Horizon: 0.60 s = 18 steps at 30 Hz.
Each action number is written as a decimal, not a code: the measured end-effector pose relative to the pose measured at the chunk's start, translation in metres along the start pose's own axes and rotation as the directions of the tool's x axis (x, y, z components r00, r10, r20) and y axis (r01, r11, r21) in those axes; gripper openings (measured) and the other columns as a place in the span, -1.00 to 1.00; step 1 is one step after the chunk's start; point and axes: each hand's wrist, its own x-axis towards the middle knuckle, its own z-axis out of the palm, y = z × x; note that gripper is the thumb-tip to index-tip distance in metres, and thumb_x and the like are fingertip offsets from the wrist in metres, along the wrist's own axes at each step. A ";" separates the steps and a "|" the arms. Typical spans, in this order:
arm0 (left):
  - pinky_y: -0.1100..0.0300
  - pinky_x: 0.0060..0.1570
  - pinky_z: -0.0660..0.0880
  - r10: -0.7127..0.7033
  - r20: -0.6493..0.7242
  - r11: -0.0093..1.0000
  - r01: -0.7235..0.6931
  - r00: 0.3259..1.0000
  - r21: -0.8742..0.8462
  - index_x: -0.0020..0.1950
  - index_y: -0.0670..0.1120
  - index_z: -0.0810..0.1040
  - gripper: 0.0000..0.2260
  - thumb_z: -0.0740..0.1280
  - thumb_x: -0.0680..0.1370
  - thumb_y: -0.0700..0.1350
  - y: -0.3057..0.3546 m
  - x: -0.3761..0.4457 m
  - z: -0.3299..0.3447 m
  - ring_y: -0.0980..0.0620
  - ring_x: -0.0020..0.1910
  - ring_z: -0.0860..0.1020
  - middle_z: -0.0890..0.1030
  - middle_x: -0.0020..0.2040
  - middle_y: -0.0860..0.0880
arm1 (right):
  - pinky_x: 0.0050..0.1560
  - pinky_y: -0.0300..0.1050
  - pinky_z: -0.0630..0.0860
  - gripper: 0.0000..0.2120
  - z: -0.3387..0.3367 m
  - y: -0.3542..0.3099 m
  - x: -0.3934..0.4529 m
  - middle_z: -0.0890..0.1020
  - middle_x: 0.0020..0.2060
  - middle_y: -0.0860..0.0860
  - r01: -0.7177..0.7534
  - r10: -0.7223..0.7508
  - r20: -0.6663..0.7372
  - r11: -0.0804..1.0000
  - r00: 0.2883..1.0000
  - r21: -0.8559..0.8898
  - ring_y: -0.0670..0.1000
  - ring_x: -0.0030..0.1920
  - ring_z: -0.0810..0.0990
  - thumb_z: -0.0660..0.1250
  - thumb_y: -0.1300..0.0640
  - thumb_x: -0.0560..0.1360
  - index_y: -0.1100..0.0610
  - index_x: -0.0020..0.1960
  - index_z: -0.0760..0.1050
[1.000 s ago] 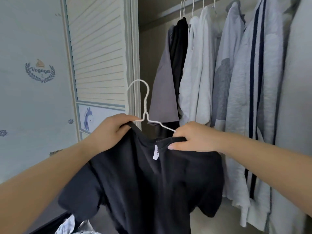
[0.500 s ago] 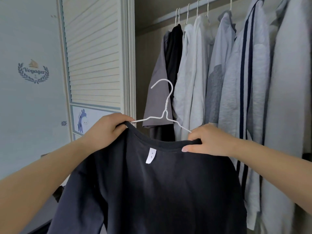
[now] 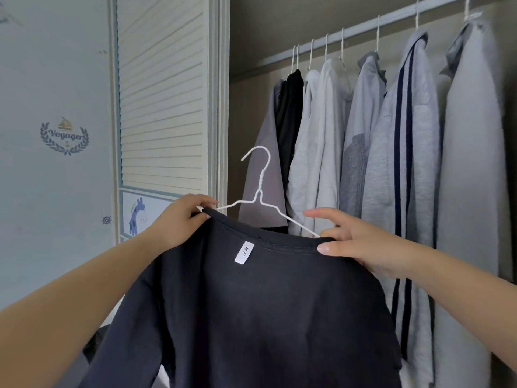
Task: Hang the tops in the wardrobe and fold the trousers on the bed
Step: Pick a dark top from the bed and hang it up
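Note:
A black T-shirt [image 3: 251, 303] with a white neck label hangs spread in front of me on a white wire hanger [image 3: 258, 197], whose hook points up and left. My left hand [image 3: 181, 219] pinches the shirt's left shoulder at the collar together with the hanger's end. My right hand [image 3: 352, 242] holds the right shoulder over the hanger's other arm, thumb on the cloth and fingers partly spread. The wardrobe rail [image 3: 363, 32] runs above and beyond.
Several grey, white and black tops [image 3: 363, 141] hang on the rail, filling it from the middle to the right. A bare stretch of rail lies left of them. A louvred wardrobe door [image 3: 162, 93] stands on the left, beside a pale wall with a Voyager sticker [image 3: 65, 137].
Both hands have raised the shirt and drawn it flat across the hanger. The hanger's hook has come upright. My view has tilted up toward the rail.

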 end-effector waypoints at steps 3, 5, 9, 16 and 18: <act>0.26 0.08 0.40 -0.066 -0.075 0.985 0.053 0.995 -0.163 0.15 0.10 0.50 -0.72 0.32 0.54 -0.24 0.016 0.017 0.013 0.11 0.02 0.56 0.55 0.12 0.02 | 0.21 -0.14 0.49 -0.48 0.001 -0.019 0.007 0.58 0.25 0.01 0.024 -0.037 0.085 0.988 0.996 0.153 0.00 0.25 0.55 0.45 -0.05 0.34 -0.18 0.29 0.49; 0.24 0.15 0.40 -0.152 -0.105 0.948 0.115 0.983 -0.298 0.17 0.03 0.52 -0.75 0.31 0.55 -0.24 0.030 0.027 0.025 0.04 0.12 0.56 0.57 0.16 -0.03 | 0.43 -0.14 0.24 -0.18 0.005 -0.040 0.018 0.38 0.37 -0.13 0.073 -0.071 0.037 0.995 0.997 -0.067 -0.17 0.32 0.38 0.40 -0.37 0.17 -0.06 0.36 0.41; 0.24 0.30 0.29 -0.279 -0.046 0.799 0.206 0.959 -0.565 0.44 0.01 0.36 -0.62 0.19 0.61 -0.17 0.057 0.042 0.039 0.12 0.32 0.39 0.43 0.34 0.08 | 0.09 -0.57 0.30 -0.63 0.004 -0.065 0.031 0.43 0.36 -0.13 0.131 -0.125 -0.152 0.991 0.980 0.030 -0.47 0.14 0.41 0.23 -0.18 0.39 -0.14 0.17 0.50; 0.17 0.09 0.48 -0.105 0.177 0.569 0.205 0.979 -0.796 0.15 0.40 0.51 -0.75 0.12 0.57 0.19 0.094 0.059 0.035 0.33 0.13 0.54 0.58 0.14 0.33 | -0.23 -0.38 0.54 -0.78 0.003 -0.081 0.047 0.71 -0.05 -0.07 0.263 -0.145 -0.309 0.884 0.940 0.385 -0.15 -0.06 0.68 0.29 0.14 0.52 0.00 0.11 0.62; 0.15 0.07 0.47 -0.078 0.173 0.517 0.188 0.982 -0.835 0.08 0.41 0.55 -0.77 0.16 0.51 0.26 0.095 0.069 0.033 0.34 0.08 0.56 0.60 0.11 0.31 | -0.25 -0.36 0.54 -0.79 0.002 -0.091 0.059 0.71 -0.08 -0.06 0.284 -0.141 -0.339 0.862 0.930 0.420 -0.15 -0.11 0.68 0.28 0.15 0.54 0.03 0.14 0.60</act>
